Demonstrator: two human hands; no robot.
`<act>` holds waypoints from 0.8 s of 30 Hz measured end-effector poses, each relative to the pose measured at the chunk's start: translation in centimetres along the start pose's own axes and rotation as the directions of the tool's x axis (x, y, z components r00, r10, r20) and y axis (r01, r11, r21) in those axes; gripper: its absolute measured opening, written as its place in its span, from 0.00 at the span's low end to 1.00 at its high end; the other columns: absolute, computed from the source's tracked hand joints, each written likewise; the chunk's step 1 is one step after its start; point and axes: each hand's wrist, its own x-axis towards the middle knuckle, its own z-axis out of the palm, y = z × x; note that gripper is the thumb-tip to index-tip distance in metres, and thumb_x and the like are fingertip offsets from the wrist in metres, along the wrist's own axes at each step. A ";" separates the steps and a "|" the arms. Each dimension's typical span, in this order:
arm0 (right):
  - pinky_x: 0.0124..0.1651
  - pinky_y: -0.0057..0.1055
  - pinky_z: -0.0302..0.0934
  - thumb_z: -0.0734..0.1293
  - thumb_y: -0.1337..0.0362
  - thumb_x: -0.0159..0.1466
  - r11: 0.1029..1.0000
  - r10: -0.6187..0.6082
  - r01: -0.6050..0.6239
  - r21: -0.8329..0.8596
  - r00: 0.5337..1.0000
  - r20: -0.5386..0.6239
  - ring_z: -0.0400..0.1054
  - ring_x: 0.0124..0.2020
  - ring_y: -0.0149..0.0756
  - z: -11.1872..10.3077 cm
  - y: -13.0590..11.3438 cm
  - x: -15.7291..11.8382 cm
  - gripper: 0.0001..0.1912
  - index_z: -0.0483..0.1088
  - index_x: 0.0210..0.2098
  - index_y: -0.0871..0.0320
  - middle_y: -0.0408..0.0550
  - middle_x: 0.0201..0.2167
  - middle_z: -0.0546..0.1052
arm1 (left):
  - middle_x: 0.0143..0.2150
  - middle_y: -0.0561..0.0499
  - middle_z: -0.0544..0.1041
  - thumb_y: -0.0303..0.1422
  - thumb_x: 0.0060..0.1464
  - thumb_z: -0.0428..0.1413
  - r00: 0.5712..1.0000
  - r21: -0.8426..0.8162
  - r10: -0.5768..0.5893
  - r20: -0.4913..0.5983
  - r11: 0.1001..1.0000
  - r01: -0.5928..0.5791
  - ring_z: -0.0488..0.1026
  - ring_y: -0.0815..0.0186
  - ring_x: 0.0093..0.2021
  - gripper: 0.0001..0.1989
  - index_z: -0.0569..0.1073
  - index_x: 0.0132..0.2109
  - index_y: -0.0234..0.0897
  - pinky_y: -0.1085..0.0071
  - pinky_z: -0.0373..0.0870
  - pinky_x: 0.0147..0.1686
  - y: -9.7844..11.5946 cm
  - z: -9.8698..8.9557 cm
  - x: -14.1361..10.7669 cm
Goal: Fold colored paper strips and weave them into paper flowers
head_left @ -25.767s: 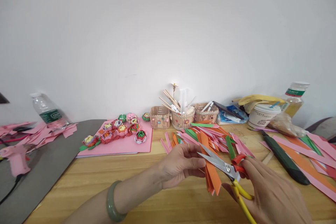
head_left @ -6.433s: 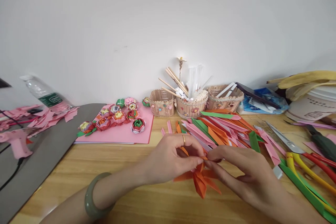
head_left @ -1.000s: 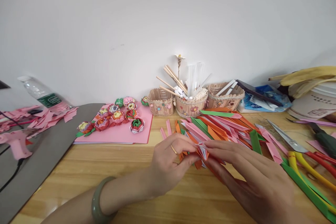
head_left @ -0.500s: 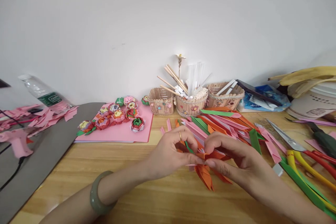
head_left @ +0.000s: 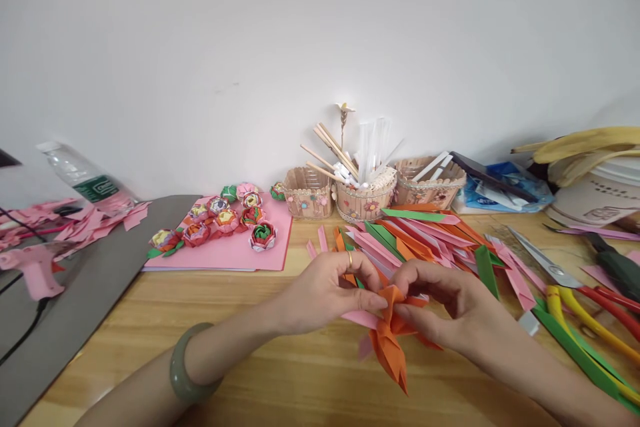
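Between my two hands is a folded paper piece (head_left: 391, 340), mostly orange with pointed petal-like flaps and a pink strip at its left side. My left hand (head_left: 340, 293), with a ring on one finger, pinches its upper left edge between thumb and fingers. On the other side my right hand (head_left: 445, 300) pinches the upper right part, thumb in front; its other fingertips are hidden behind the paper. A pile of folded paper strips (head_left: 425, 237) in orange, pink and green lies just beyond my hands.
Finished paper flowers (head_left: 225, 220) rest on pink sheets (head_left: 240, 257). Decorated wooden baskets (head_left: 307, 203) line the wall, one holding sticks. Scissors (head_left: 555, 273) and yellow-handled pliers (head_left: 575, 313) lie right. A pink glue gun (head_left: 35, 270) and a bottle (head_left: 90, 180) are left.
The orange paper has tilted, so its front flap shows larger and reaches lower. The pink strip on its left has come into fuller view. Both hands keep their pinch.
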 end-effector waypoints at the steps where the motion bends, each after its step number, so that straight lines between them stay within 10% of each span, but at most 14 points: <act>1: 0.21 0.22 0.56 0.62 0.69 0.56 1.000 -0.009 0.009 -0.019 1.000 -0.003 0.61 0.20 0.25 0.0 -0.1 0.0 0.04 0.65 0.26 0.57 0.38 0.21 0.69 | 0.28 0.54 0.68 0.28 0.43 0.60 1.000 0.006 0.006 -0.005 1.000 -0.006 0.65 0.73 0.30 0.07 0.67 0.29 0.33 0.75 0.62 0.32 0.0 0.0 0.0; 11: 0.29 0.25 0.63 0.61 0.65 0.59 0.995 -0.055 0.052 -0.088 0.998 -0.028 0.66 0.26 0.29 0.2 -0.3 -0.2 0.06 0.66 0.26 0.57 0.41 0.24 0.72 | 0.27 0.54 0.68 0.30 0.45 0.59 0.999 -0.050 0.015 -0.039 0.999 -0.017 0.64 0.75 0.27 0.07 0.68 0.29 0.32 0.78 0.62 0.27 0.2 0.5 -0.3; 24: 0.23 0.22 0.62 0.61 0.72 0.57 0.818 -0.424 0.304 -0.488 0.892 -0.157 0.65 0.21 0.26 0.6 0.1 -0.6 0.05 0.64 0.28 0.56 0.39 0.21 0.72 | 0.26 0.53 0.69 0.29 0.50 0.54 0.976 0.248 0.182 -0.116 0.957 -0.149 0.65 0.75 0.24 0.03 0.69 0.30 0.33 0.79 0.63 0.24 0.2 0.9 -0.8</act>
